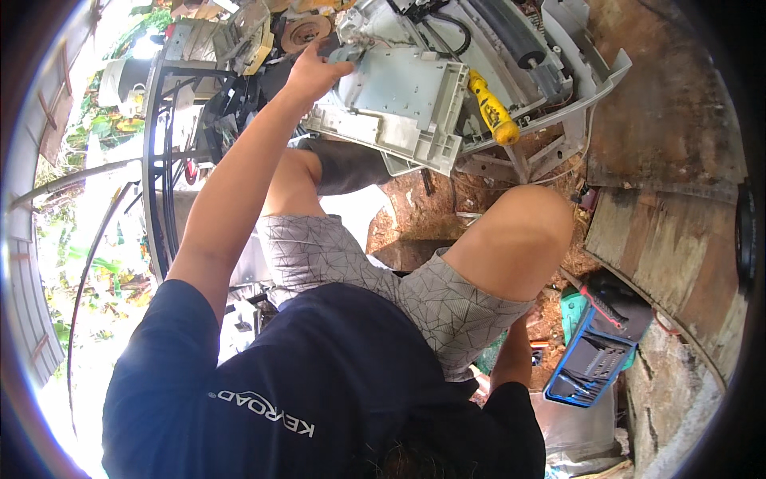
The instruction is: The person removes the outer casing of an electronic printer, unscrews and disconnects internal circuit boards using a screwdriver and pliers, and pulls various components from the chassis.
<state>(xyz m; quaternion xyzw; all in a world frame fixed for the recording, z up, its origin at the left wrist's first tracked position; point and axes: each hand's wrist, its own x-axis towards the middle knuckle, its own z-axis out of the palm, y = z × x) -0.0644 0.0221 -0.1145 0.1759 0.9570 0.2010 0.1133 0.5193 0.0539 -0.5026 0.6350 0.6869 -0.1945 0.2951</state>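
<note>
Plainly, the flat grey metal-and-plastic panel point(399, 84), long axis sideways, lies right of the nearer left hand point(317, 73), whose fingers are at its upper-left corner; whether they or the half-hidden right hand point(527, 317) grip anything, I can't tell.

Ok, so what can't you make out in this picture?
All in the head view:
Right hand: partly hidden by the bent right leg; its grip is unclear.
Dark roller: upper end cut off by the top edge.
Small bits in the blue-edged case: too small to tell apart.
Black round thing at far right: cut off by the dark rim.
</note>
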